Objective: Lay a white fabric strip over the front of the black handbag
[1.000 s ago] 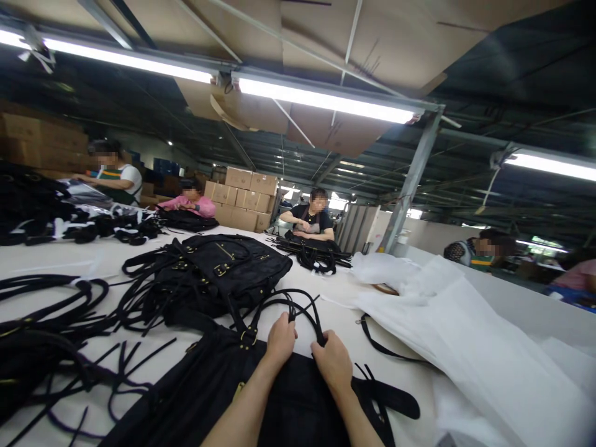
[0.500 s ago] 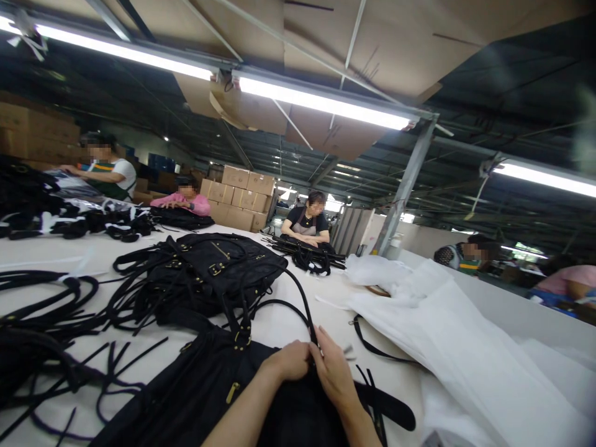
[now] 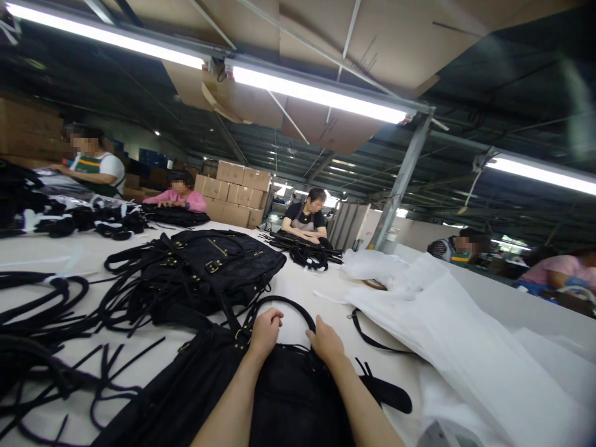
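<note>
Our left hand (image 3: 264,328) and right hand (image 3: 325,340) each grip the top edge of the black bag (image 3: 288,397), whose bottom is cut off. It lies on a white table (image 3: 288,282); beyond it, stacked cardboard boxes (image 3: 235,194).

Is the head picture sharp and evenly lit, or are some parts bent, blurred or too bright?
Head view: the tube lights glare white; straight beams bend toward the edges; the black bag under the left hand and right hand loses detail; the far right side is blurred.
</note>
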Demonstrator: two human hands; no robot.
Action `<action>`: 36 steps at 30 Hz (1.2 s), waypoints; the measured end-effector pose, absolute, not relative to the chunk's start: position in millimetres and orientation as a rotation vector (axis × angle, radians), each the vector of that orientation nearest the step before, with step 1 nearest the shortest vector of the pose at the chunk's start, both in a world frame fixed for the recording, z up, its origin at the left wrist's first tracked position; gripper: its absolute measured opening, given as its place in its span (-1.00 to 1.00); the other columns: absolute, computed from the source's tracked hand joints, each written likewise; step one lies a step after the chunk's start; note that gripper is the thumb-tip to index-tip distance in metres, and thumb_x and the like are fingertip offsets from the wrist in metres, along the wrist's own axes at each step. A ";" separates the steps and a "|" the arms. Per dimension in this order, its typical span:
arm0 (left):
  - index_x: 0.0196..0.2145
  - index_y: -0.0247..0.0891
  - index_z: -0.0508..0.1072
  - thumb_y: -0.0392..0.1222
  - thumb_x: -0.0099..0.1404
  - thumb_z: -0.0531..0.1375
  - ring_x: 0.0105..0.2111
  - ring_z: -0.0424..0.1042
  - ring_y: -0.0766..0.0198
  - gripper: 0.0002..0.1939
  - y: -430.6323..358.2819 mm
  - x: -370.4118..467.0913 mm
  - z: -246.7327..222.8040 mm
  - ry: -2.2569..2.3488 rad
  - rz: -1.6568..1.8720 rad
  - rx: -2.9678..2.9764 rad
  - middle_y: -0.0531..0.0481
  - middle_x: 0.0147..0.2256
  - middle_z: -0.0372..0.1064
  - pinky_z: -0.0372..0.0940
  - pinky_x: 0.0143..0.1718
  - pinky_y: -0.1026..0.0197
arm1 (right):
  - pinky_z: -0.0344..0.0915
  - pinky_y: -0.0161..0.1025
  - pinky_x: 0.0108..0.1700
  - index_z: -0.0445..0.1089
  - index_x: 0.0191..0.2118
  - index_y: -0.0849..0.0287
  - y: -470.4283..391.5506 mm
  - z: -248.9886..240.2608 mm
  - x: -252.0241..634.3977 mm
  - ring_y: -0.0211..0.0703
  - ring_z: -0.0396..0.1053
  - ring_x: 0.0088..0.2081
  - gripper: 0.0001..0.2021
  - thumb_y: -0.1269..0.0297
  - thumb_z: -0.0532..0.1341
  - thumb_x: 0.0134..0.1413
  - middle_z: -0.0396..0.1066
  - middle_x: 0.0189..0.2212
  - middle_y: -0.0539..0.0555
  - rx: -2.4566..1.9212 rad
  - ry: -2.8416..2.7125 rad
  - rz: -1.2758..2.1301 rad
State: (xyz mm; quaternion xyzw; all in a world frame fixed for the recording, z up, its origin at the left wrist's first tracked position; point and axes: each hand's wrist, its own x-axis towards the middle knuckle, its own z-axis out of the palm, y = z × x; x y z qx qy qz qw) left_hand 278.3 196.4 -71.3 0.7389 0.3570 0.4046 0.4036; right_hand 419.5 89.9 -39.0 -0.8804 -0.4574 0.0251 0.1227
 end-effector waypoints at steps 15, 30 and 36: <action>-0.31 -0.34 0.42 -0.27 0.35 0.17 -0.48 0.35 0.36 -0.91 195.6 281.4 -46.6 0.886 0.908 1.357 0.07 -0.41 0.37 0.30 -0.44 0.28 | 0.27 -0.20 -0.15 0.32 -0.47 0.21 103.4 -19.4 437.6 -0.13 0.41 -0.22 -0.89 0.51 0.15 0.02 0.46 -0.36 0.06 -2.413 -1.343 0.189; -0.09 -0.24 0.39 -0.35 -0.08 0.36 -0.59 0.06 0.53 -0.46 144.7 245.0 56.0 0.214 0.651 1.044 -0.17 -0.02 0.44 -0.07 -0.66 0.46 | 0.25 -0.25 -0.22 0.13 -0.30 0.07 3.8 -9.3 369.3 -0.10 0.38 -0.28 -0.92 0.41 0.01 0.15 0.41 -0.35 0.03 -1.989 -1.278 0.138; 0.00 -0.16 0.45 -0.47 -0.11 0.38 -0.57 0.16 0.46 -0.33 133.7 220.2 71.7 0.057 0.608 1.146 -0.15 -0.05 0.46 0.01 -0.63 0.40 | 0.27 -0.21 -0.28 0.10 -0.27 0.08 25.0 2.4 368.0 -0.06 0.42 -0.30 -0.90 0.41 -0.08 0.24 0.44 -0.33 0.13 -2.103 -1.071 0.118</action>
